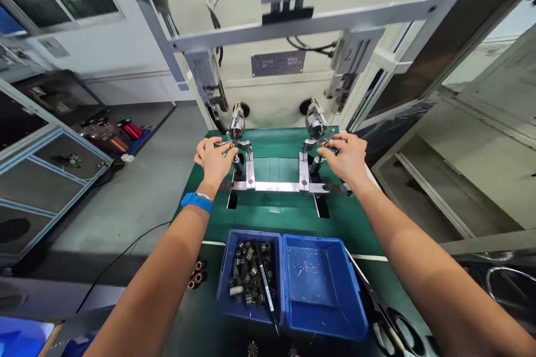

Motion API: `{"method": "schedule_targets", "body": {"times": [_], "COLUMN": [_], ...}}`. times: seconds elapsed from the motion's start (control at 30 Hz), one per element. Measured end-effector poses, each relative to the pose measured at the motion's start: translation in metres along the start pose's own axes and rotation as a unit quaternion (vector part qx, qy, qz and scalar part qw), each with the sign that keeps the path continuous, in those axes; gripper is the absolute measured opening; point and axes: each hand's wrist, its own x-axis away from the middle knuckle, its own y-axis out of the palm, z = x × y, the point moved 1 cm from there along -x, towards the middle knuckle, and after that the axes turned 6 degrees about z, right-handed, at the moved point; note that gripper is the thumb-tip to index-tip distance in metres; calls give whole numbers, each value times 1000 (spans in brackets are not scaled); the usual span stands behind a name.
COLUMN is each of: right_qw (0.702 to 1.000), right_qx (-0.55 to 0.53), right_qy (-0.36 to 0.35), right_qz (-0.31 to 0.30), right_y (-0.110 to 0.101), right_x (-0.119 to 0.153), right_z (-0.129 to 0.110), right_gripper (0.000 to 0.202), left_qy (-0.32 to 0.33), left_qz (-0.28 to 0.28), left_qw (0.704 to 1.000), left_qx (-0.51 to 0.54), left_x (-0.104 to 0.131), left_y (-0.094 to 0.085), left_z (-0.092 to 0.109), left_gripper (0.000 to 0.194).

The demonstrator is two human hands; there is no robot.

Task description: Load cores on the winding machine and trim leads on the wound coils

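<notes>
Both hands reach forward to a machine with two matching metal heads. My left hand (215, 160), with a blue band at the wrist, pinches a small metal part at the left spindle (237, 124). On the other side my right hand (347, 157) has thumb and fingers closed on a similar small metal part by the right spindle (315, 121). Between the hands, a metal bar (277, 186) with two upright brackets crosses the green work surface (268, 217). The fingertips partly hide the small parts.
Nearest me stand a blue bin of metal cores (251, 273) with a pen (267, 288) on top and a blue bin with wire scraps (320, 284). Copper-wound cores (196, 278) lie at left, scissors (391, 326) at right. A metal crossbar (238, 35) spans above.
</notes>
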Motion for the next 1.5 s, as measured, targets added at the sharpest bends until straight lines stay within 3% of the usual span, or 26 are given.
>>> {"method": "schedule_targets", "body": {"times": [0.17,0.33,0.43,0.5,0.6,0.67,0.77,0.83,0.9,1.0,1.27,1.5], "right_qw": [999,995,992,993,995,984,944,916,904,903,905,913], "right_qx": [2,29,43,42,6,-41,-111,-119,-108,-99,-99,-83], "right_qy": [33,83,96,81,2,-73,-168,-189,-179,-162,-162,-174], "right_qz": [-20,-50,-67,-70,-95,-155,-262,-333,-373,-384,-382,-360], "right_y": [-2,-6,-22,-42,-85,-113,-142,-147,-146,-143,-152,-135], "right_x": [4,4,2,10,51,95,163,196,214,221,230,234], "right_z": [-5,-17,-39,-61,-101,-126,-153,-162,-165,-166,-168,-173], "right_gripper": [29,30,27,30,32,20,11,13,15,18,23,22], "left_qy": [2,-26,-30,-19,29,85,160,216,236,238,254,252], "left_qz": [-54,-73,-89,-100,-137,-191,-278,-332,-357,-356,-328,-320], "left_qw": [998,997,995,995,989,976,943,916,902,903,910,912], "left_qx": [12,10,13,20,41,62,85,72,48,25,6,-45], "left_x": [-9,-7,-4,4,40,78,139,170,189,200,209,209], "left_y": [-3,-2,-16,-37,-82,-112,-145,-154,-155,-153,-157,-150], "left_z": [-3,1,11,17,17,12,-1,-9,-15,-18,-16,-12], "left_gripper": [22,26,25,29,40,29,21,24,26,27,30,20]}}
